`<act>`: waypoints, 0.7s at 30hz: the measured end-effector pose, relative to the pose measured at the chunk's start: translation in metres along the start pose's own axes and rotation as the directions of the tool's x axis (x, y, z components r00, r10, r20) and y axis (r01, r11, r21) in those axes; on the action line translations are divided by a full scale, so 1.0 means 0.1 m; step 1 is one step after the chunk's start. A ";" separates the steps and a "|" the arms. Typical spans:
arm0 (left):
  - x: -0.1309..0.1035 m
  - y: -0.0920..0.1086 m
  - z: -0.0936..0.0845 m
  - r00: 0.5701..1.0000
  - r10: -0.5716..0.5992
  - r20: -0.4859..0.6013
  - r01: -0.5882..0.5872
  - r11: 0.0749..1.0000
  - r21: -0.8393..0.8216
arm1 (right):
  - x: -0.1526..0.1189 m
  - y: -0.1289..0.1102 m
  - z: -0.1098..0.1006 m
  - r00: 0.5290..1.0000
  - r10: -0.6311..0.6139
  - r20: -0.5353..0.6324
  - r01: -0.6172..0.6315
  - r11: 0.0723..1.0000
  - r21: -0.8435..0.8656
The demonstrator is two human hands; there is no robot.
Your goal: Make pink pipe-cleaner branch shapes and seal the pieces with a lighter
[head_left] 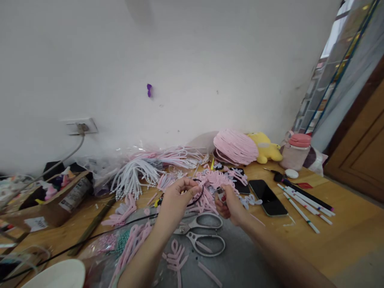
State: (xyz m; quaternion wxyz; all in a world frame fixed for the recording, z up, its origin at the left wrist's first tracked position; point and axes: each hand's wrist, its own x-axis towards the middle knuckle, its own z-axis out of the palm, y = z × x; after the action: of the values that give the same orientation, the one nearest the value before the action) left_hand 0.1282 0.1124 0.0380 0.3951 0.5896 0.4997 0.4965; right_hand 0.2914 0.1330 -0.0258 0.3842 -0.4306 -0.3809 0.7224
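My left hand [179,198] is closed in a pinch, with a small pink pipe-cleaner piece [205,181] at its fingertips. A thin black cord [200,196] loops right beside those fingertips; whether they grip it too is unclear. In my right hand [232,206], fingers wrap round a lighter [221,193] with a metal top, close to the pink piece. Below both hands lie large silver scissors [207,234] on a grey mat [240,256]. Bent pink pipe-cleaner pieces [217,178] pile up behind the hands, and a branched one [176,258] rests in front.
White beaded stems [135,176] spread at the back. A pink coil [235,146], yellow plush toy [266,149] and pink-lidded bottle [296,152] stand along the wall. Rightward lie a phone [268,198] and several pens [310,204]. A cardboard box [57,202] and white bowl [57,276] are leftward.
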 end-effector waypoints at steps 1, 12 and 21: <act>0.00 0.00 0.01 1.000 0.000 0.002 0.000 1.000 0.009 | 0.01 0.02 -0.01 1.000 -0.005 0.005 0.005 1.000 0.000; 0.04 -0.18 0.09 0.996 0.054 0.071 -0.052 0.998 -0.027 | 0.09 0.15 -0.10 0.997 -0.012 0.078 0.010 1.000 0.024; -0.06 -0.05 0.13 0.993 0.117 0.024 -0.119 0.941 0.316 | 0.06 0.12 -0.02 0.996 -0.026 0.081 0.023 0.999 0.032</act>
State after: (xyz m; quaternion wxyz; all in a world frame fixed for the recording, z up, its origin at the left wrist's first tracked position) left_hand 0.1401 0.1080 0.0296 0.2661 0.6756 0.5357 0.4310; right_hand 0.2885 0.1334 -0.0391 0.3838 -0.3902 -0.3903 0.7404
